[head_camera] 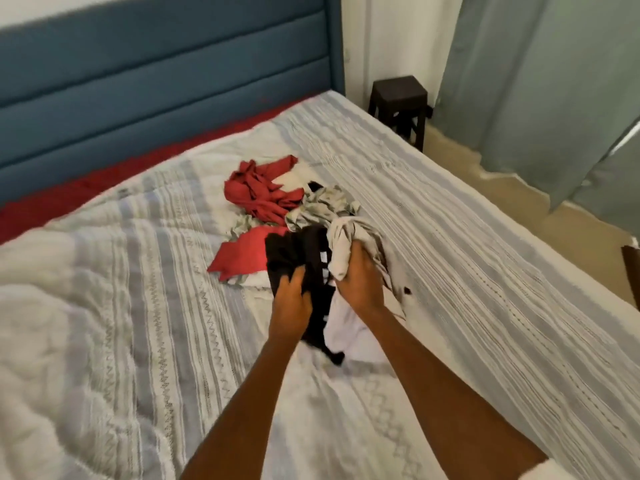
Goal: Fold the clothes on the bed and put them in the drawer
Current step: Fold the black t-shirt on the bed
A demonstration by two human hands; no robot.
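Both hands [292, 299] gripping clothes [304, 258], prob. bunched

Both forearms are bare, no watch or rings showing on the left hand [291, 299] or right hand [360, 282]. Bit of white sleeve [543, 471] at the bottom right corner.

A blue padded headboard [156, 81] with horizontal channels is standing against a white wall [391, 36] at the head of the bed. A small dark stool [398, 102] is sitting in the corner just beside grey-green curtains [540, 91], which are hanging down to a tan floor [568, 233] at right.
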